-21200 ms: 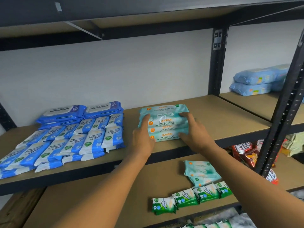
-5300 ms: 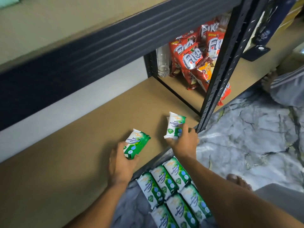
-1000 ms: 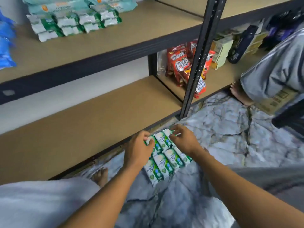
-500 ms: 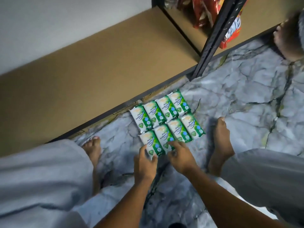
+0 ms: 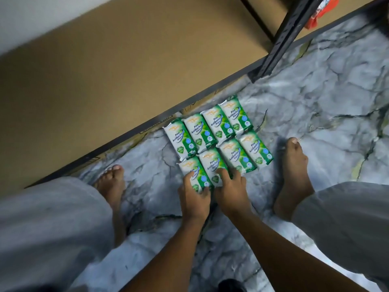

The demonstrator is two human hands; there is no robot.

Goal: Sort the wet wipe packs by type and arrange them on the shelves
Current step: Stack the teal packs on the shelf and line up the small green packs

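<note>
Several small green-and-white Pine Antibacterial wipe packs (image 5: 219, 135) lie in two rows on the marble floor (image 5: 326, 102), just in front of the low shelf. My left hand (image 5: 194, 199) grips the nearest left pack (image 5: 194, 172), thumb on one side and fingers on the other. Beside it, my right hand (image 5: 231, 191) has its fingers curled over the near end of the neighbouring pack (image 5: 211, 163). Both hands sit at the near edge of the block of packs.
The brown bottom shelf board (image 5: 126, 60) runs across the upper left behind a dark front rail. A black upright post (image 5: 284, 36) stands at the upper right, with red snack packets (image 5: 314, 16) behind it. My bare feet (image 5: 294, 171) flank the packs.
The view has dropped from the shelves to the floor. My hands have moved from the far row to the two nearest packs, and they now close on them.
</note>
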